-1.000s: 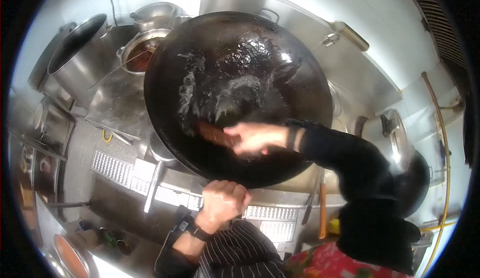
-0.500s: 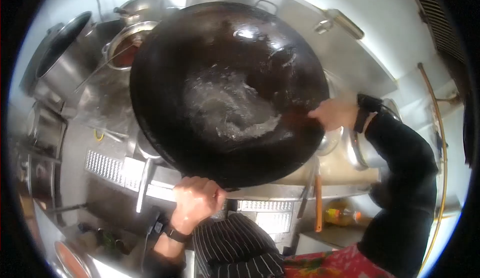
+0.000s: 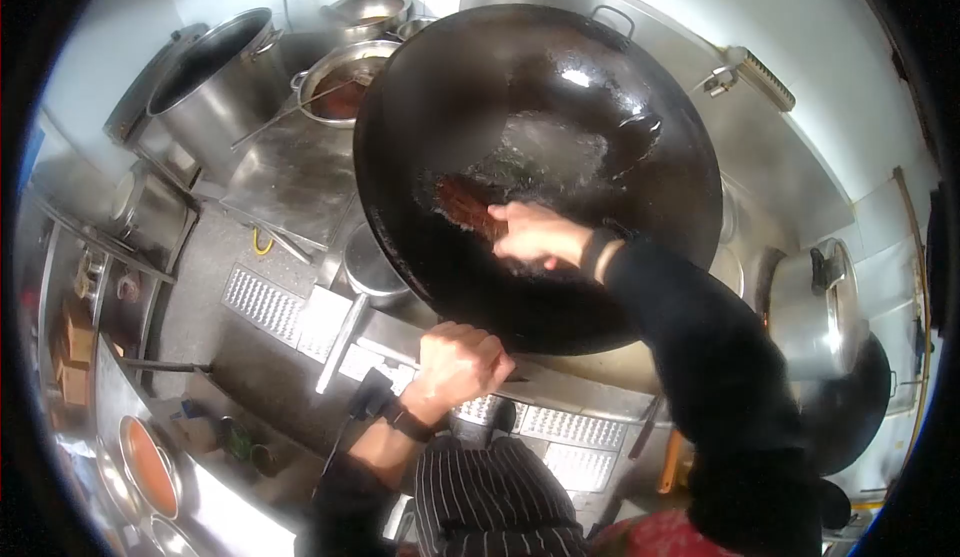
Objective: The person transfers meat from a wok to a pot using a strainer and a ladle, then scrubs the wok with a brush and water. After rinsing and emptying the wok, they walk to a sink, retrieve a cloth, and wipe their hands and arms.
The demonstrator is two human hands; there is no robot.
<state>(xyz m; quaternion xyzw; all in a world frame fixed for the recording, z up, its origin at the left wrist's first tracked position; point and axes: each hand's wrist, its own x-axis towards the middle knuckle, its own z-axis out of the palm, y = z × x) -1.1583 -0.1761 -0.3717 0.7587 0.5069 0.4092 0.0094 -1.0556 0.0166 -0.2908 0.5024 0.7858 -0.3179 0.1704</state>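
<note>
A very large dark wok fills the middle of the view, tilted, with some water in its bowl. At its near rim my left hand is a closed fist around the wok's edge or handle, which the fingers hide. Inside the bowl, my right hand presses a reddish-brown scrubber against the wok's surface, left of the middle.
Tall steel pot at the back left, beside a bowl of red-brown sauce with a ladle across it. Lidded steel pot at the right. Wooden handle near the front edge. Bowl of orange liquid at the lower left.
My right hand has moved from the wok's right side to left of its middle with the scrubber. The water has shifted within the bowl. The view has turned, so surroundings sit further right.
</note>
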